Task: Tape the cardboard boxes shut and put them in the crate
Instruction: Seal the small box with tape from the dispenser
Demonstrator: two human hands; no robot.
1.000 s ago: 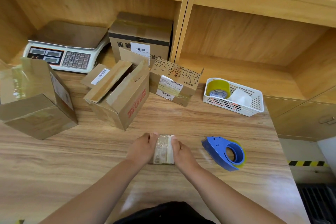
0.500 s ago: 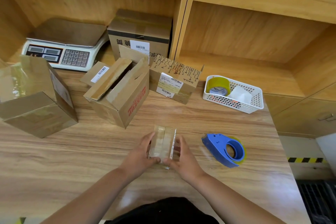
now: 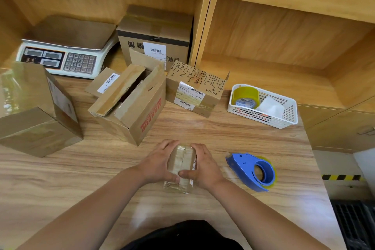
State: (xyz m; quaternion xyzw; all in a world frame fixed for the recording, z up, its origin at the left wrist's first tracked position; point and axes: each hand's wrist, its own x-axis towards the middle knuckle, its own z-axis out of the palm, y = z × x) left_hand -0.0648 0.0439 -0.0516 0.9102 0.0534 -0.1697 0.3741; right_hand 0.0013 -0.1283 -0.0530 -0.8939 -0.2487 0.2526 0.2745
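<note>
1. While the left hand (image 3: 160, 163) and right hand (image 3: 205, 166) clamped the small box (image 3: 181, 166) from either side, fingers (image 3: 168, 144) curled over its far end and thumbs pressing close together on top, it sat on the counter (image 3: 60, 178) right in front of the person.
2. Looked like the smoothing-down step: glossy clear tape already ran along the top seam and over the near end.
3. Next move probably called for carrying it to the crate, which wasn't in shot, so no telling which way.
4. Blue hard-plastic tape dispenser (image 3: 253, 170) lay on its side near the right hand, off to its right.
5. Bigger open box (image 3: 132, 105) with red lettering, matte corrugated card, flaps loose, likely needed taping next.
6. White perforated basket (image 3: 263, 118) held a yellowish tape roll (image 3: 245, 95).
</note>
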